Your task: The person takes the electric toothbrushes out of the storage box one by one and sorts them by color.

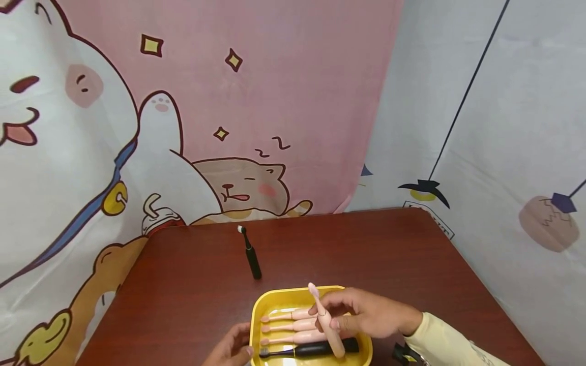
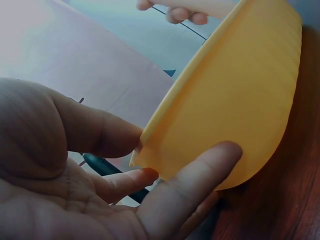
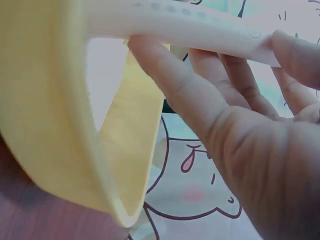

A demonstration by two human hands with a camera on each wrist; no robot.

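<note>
Right hand: my right hand (image 1: pixel 366 311) has a pink electric toothbrush (image 1: pixel 330 330) by the handle, thumb and fingers pinching it from opposite sides.
Held brush: over the yellow bin (image 1: pixel 293 292), tilted, head toward the far rim, handle end toward me. Right wrist view has part of the handle cut off by the bin wall. Can't tell if it touches the brushes under it.
Left hand: my left hand (image 1: pixel 231 348) is at the bin's left side, thumb on the rim, fingers against the outer wall, pinching that wall.
Bin contents: three pink toothbrushes (image 1: pixel 304 336) side by side, heads left, handles right, partly hidden by my right hand and the held brush. One black toothbrush (image 1: pixel 316 348) in the row nearest me, head also left.
Outside bin: second black brush (image 1: pixel 253 259) lies on the reddish-brown table (image 1: pixel 183 284), beyond the bin and to the left, white-bristled head toward the far edge.
Right arm: pale yellow sleeve (image 1: pixel 444 335); small dark item (image 1: pixel 403 354) by the wrist, too cut off to identify.
Backdrop: cartoon-cat cloth (image 1: pixel 293 101) behind the table, pink and white, a grey section on the right.
</note>
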